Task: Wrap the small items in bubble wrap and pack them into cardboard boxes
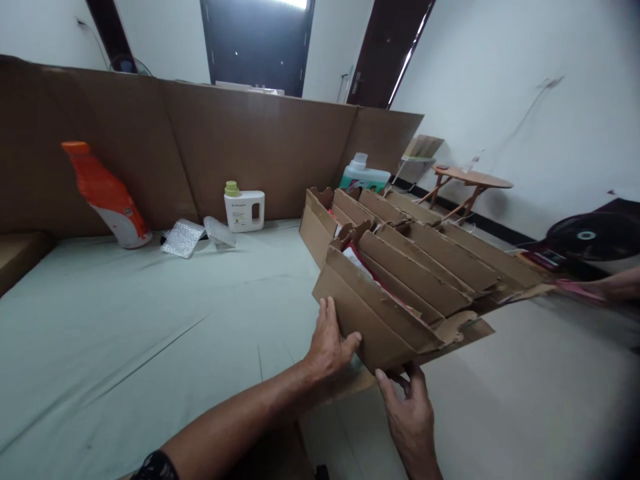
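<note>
At the right edge of the cloth [210, 313]: one box [370, 320], foremost of several, red-and-white contents [359, 262] showing. Left hand [330, 350]: fingers open against its near side. Right hand [410, 407]: fingers curled at its lower edge; whether they grip, I cannot tell. Beyond: orange bottle [110, 200], bubble wrap [183, 239], white jug [244, 212].
</note>
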{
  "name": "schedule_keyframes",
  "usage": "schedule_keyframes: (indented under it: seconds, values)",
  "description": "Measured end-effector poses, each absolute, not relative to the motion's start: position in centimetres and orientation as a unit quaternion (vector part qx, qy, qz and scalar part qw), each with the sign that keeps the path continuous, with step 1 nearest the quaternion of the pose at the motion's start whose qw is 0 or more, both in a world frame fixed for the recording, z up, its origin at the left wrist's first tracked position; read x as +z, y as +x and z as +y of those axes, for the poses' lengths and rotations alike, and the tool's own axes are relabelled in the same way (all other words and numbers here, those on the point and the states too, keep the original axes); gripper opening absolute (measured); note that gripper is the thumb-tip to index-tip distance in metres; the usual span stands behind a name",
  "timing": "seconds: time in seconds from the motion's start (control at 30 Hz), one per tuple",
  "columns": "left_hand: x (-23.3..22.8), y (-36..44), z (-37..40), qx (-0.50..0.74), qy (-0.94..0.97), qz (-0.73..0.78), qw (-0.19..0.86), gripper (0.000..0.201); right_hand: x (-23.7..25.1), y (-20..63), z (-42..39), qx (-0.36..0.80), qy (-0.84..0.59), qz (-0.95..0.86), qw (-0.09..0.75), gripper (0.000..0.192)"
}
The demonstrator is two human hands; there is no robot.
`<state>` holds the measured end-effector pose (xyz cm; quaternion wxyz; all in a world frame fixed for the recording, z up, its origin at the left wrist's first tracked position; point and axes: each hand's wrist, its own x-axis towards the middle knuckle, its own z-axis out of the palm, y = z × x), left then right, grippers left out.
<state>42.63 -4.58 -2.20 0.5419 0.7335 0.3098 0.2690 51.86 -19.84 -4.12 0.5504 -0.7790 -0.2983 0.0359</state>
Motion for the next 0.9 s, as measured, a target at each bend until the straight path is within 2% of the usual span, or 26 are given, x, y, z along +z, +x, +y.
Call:
schedule_keyframes:
  seconds: [0.2,0.37,0.47,0.57,0.63,0.7,0.9]
  values:
    - [-2.4,44.6,-2.4,0.174,0.829,0.233,0.477,0.101,-5.3,54.0,-17.8,0.059,-0.746,-0.315,0.584,0.078]
    - [-2.7,44.4,-1.5,0.165,0.862,0.212,0.429,0.088,-6.3,55.0,-17.2,0.053,-0.74,-0.322,0.588,0.071]
    - [-2.8,41.6,-3.0,0.16,0.888,0.183,0.391,0.072,-7.3,54.3,-18.4,0.015,-0.769,-0.348,0.536,0.06]
    - [-2.6,37.3,-5.2,0.137,0.932,0.143,0.303,0.055,-8.6,52.9,-19.6,-0.068,-0.764,-0.461,0.446,0.042]
    - [-2.4,34.4,-6.7,0.118,0.951,0.125,0.257,0.055,-9.6,51.7,-19.8,-0.127,-0.728,-0.548,0.392,0.035]
    - [-2.3,31.9,-8.1,0.111,0.954,0.128,0.248,0.058,-10.4,50.7,-19.5,-0.178,-0.699,-0.589,0.365,0.035]
    - [-3.0,26.3,-11.0,0.129,0.93,0.192,0.285,0.067,-10.7,49.2,-18.1,-0.199,-0.696,-0.572,0.386,0.037]
